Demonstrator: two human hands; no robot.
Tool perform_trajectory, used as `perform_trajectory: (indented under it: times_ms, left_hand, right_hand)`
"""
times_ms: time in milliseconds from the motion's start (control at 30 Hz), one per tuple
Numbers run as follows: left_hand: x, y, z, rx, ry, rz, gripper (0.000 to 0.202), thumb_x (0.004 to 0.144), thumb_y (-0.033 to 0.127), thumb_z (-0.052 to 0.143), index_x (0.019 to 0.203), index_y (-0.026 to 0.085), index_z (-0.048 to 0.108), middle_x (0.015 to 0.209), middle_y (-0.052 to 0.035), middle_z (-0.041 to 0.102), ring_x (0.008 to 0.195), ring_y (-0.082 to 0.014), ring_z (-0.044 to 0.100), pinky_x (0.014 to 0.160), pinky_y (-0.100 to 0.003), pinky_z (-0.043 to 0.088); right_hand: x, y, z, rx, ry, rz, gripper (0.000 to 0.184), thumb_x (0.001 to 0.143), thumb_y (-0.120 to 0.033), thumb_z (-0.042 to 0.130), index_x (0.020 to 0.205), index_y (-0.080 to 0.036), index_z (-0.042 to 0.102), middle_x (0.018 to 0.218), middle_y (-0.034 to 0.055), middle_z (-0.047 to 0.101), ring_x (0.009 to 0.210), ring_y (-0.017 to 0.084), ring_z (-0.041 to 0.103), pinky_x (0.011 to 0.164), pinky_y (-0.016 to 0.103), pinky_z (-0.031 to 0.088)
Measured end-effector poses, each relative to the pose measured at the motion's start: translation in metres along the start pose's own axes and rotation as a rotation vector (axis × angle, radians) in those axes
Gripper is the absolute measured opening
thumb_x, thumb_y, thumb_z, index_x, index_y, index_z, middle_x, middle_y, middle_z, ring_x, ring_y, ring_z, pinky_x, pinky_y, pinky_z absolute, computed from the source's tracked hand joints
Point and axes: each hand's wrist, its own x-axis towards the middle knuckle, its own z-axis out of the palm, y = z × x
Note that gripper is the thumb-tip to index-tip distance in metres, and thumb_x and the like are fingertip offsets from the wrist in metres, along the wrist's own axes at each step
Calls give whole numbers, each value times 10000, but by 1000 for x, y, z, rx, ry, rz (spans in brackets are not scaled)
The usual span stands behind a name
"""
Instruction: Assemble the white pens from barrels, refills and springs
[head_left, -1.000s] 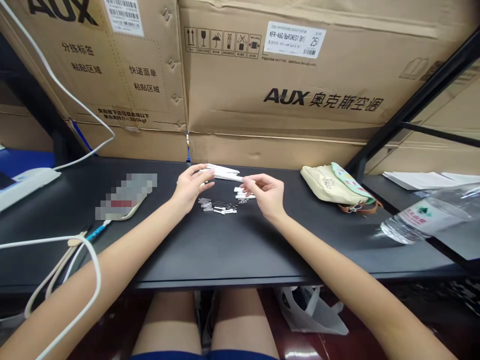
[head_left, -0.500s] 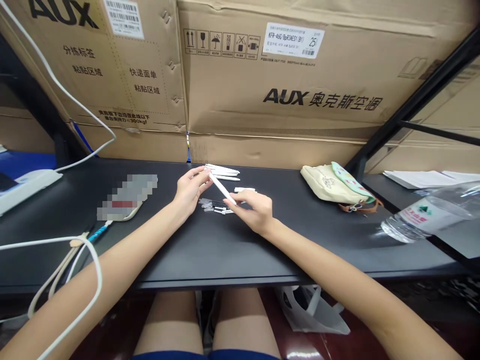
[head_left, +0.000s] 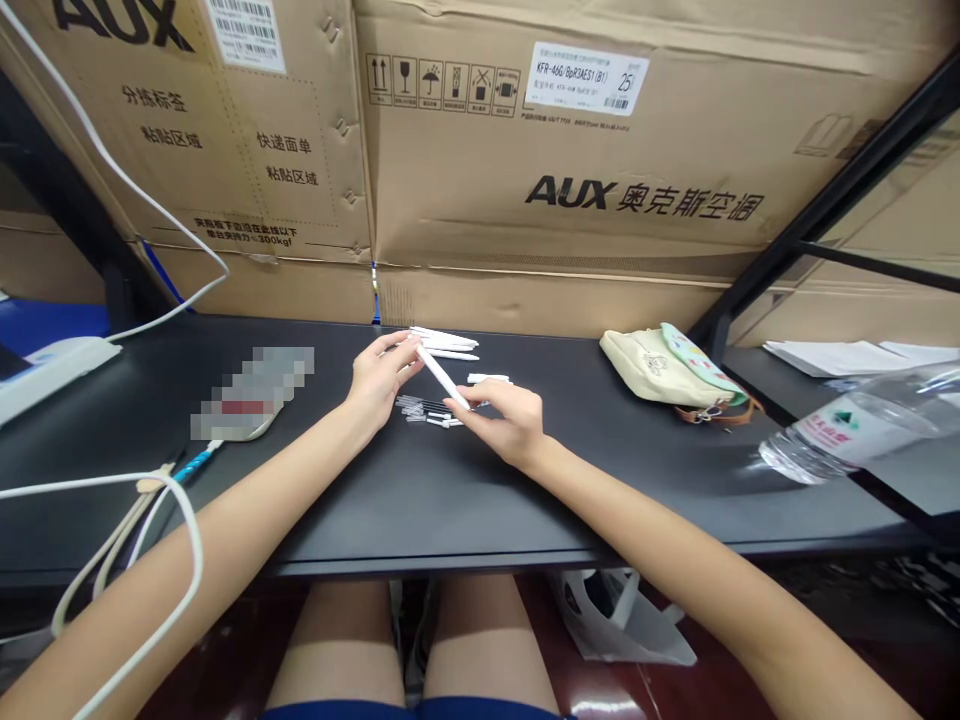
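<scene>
A slim white pen (head_left: 442, 377) slants between my two hands above the black table (head_left: 480, 500). Its upper end is pinched by my left hand (head_left: 380, 380). My right hand (head_left: 510, 418) grips the lower end with thumb and fingers. Behind the hands lies a small pile of white pens (head_left: 446, 343). Thin clear and dark sticks, possibly refills (head_left: 420, 406), lie under the held pen. Short white pieces (head_left: 444, 422) sit beside them. Another group of white parts (head_left: 487, 379) lies just behind my right hand, partly hidden by it.
A phone (head_left: 255, 395) with a cable lies left, its screen blurred. White cord (head_left: 191, 540) loops over my left forearm. At right are a cream pouch (head_left: 649, 368) and a plastic bottle (head_left: 832, 435) on its side. Cardboard boxes (head_left: 555, 230) stand along the back edge.
Both hands keep their hold on the pen, nearly still. The whole view has shifted very slightly.
</scene>
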Motion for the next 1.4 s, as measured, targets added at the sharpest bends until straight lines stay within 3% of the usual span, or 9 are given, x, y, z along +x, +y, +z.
perform_trajectory:
  times_ms: [267, 467, 833, 1000, 1133, 1233, 1400]
  left_hand:
    - [2, -1, -2, 15, -15, 9, 153, 604, 124, 740, 728, 122, 649, 741, -24, 665, 714, -109, 630, 784, -275, 519]
    - [2, 0, -2, 8, 2, 15, 164, 616, 117, 728, 757, 129, 645, 752, -29, 669, 719, -115, 635, 792, -285, 513]
    - [4, -3, -7, 39, 26, 70, 192, 599, 174, 763, 734, 115, 639, 732, -24, 657, 684, -106, 627, 759, -272, 524]
    - [11, 6, -11, 133, 56, 78, 266, 734, 357, 685, 852, 134, 600, 753, -60, 664, 687, -152, 660, 662, -281, 536]
    - [19, 9, -21, 277, 101, 193, 214, 724, 266, 682, 871, 149, 579, 762, -43, 657, 645, -137, 645, 574, -232, 506]
    - [24, 8, -28, 366, 80, 287, 159, 696, 228, 678, 801, 146, 590, 722, -30, 637, 628, -140, 635, 541, -220, 488]
    - [28, 5, -32, 377, 26, 276, 149, 650, 236, 700, 724, 150, 604, 663, -20, 626, 567, -128, 605, 522, -214, 472]
  right_hand:
    - [-2, 0, 1, -15, -16, 9, 89, 812, -208, 636, 731, -172, 634, 600, 3, 663, 495, 98, 576, 512, 223, 483]
    - [-5, 3, 1, -45, -62, 111, 148, 832, -279, 604, 721, -193, 652, 624, 14, 678, 507, 114, 587, 529, 251, 497]
    - [-3, 5, 4, -8, -82, 156, 144, 819, -275, 609, 715, -188, 657, 623, 15, 672, 500, 108, 573, 538, 244, 495]
    - [12, 41, 5, 147, 51, 583, 200, 775, -349, 631, 824, -157, 661, 803, 57, 698, 687, 148, 650, 624, 255, 533]
    - [18, 87, 9, 236, -1, 794, 297, 645, -402, 707, 753, -130, 652, 771, 82, 695, 714, 183, 651, 685, 310, 528]
    - [15, 109, 16, 242, -84, 850, 297, 620, -381, 707, 751, -118, 662, 799, 102, 703, 739, 194, 657, 727, 326, 520]
    - [10, 118, 25, 64, -274, 761, 191, 705, -299, 627, 774, -128, 677, 823, 88, 715, 775, 193, 665, 756, 322, 511]
